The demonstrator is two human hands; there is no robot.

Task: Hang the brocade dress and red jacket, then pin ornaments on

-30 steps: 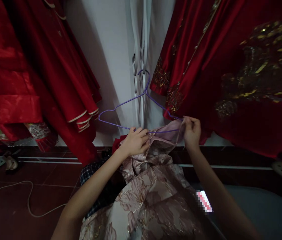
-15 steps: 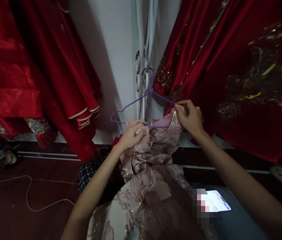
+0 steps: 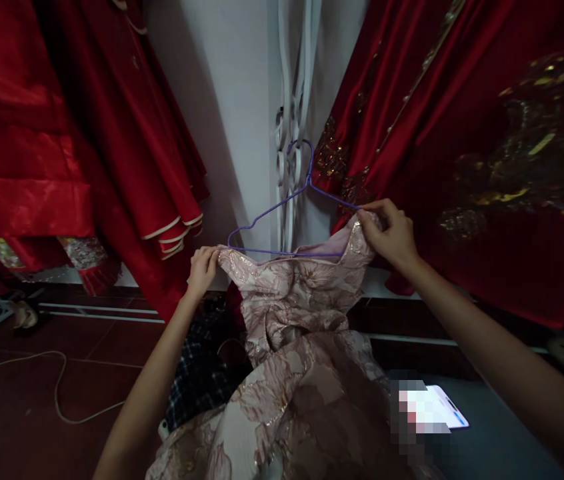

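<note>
A pink dress [image 3: 292,373] with a shiny floral pattern spreads from the middle of the view down over the lap. My left hand [image 3: 203,270] pinches the dress's left shoulder, stretched out to the side just below the left end of a purple hanger [image 3: 282,200]. With closed fingers, my right hand [image 3: 389,233] grips the other shoulder, which covers the hanger's right arm. The hanger's hook points up in front of white curled metalwork. Its left end is bare, and its lower bar crosses in front of the dress's neckline.
Red garments [image 3: 127,133] hang on the left, and a red gown [image 3: 462,167] with gold embroidery hangs on the right. A lit phone [image 3: 442,407] lies at lower right. A pale cable [image 3: 59,393] runs over the floor, near a white rack bar [image 3: 102,313].
My left hand has moved left, drawing the dress's left shoulder outward, so the neckline is now spread wide. My right hand keeps its grip near the hanger's right side.
</note>
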